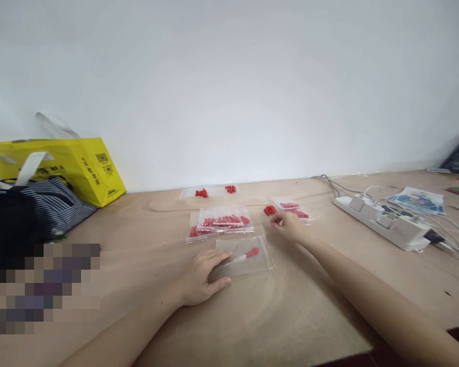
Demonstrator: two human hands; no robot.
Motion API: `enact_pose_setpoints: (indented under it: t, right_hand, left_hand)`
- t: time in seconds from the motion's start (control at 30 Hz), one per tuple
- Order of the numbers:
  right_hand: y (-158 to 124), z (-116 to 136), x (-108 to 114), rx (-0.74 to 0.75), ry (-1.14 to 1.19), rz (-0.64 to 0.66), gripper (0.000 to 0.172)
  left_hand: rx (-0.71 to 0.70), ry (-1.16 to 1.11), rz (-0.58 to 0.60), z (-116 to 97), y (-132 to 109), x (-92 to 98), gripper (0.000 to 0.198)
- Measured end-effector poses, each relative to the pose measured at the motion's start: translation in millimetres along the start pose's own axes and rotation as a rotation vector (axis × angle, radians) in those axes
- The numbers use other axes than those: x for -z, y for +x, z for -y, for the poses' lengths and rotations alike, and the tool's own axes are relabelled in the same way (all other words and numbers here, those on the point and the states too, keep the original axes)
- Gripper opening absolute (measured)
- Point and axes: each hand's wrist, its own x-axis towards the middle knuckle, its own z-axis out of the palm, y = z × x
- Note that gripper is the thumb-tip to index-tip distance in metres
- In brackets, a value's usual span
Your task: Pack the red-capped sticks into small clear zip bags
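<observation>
My left hand [204,278] rests with fingers apart on the left edge of a clear zip bag [260,262]. On that bag, or in it, lies a clear dropper with a red bulb [252,252]. My right hand [288,227] reaches to a small group of red bulbs [270,210]; its fingers are bent together, and what they pinch, if anything, is too small to tell. Right beside it lie bags with red-bulbed pieces [300,213]. A stack of clear bags holding several red-bulbed pieces [224,220] lies just beyond the front bag.
Near the wall, a clear bag [214,191] bears two groups of red bulbs. A white power strip [382,224] with plugs and cables stands right, by printed sheets [416,200]. Yellow [107,178] and striped [63,206] bags stand left.
</observation>
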Motion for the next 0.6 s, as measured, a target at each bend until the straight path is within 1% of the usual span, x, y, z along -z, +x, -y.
enact_pose_setpoints:
  t: [0.07, 0.13, 0.3, 0.47, 0.53, 0.6]
  right_hand:
    - [15.4, 1.9, 0.2, -0.066, -0.112, -0.048, 0.017]
    - [26.9, 6.6, -5.8, -0.120, -0.172, -0.063, 0.019]
    - [38.9, 20.4, -24.3, -0.187, -0.263, -0.075, 0.026]
    - [39.7, 28.3, -29.3, -0.153, -0.276, -0.077, 0.035]
    - [37.6, 28.7, -26.4, -0.114, -0.259, -0.079, 0.041]
    - [33.6, 26.0, -20.4, -0.069, -0.243, -0.080, 0.051]
  left_hand:
    - [-0.015, 0.010, -0.017, 0.0, 0.6, -0.3, 0.044]
    - [-0.038, 0.009, -0.029, 0.0, 0.9, -0.1, 0.042]
    - [-0.093, -0.052, -0.034, 0.4, 0.3, 1.6, 0.033]
    - [-0.037, -0.072, 0.034, 1.1, -0.5, 2.6, 0.041]
    - [-0.015, -0.061, 0.050, 0.1, -1.0, 2.8, 0.041]
    - [-0.008, -0.051, 0.036, -1.5, -1.6, 2.9, 0.040]
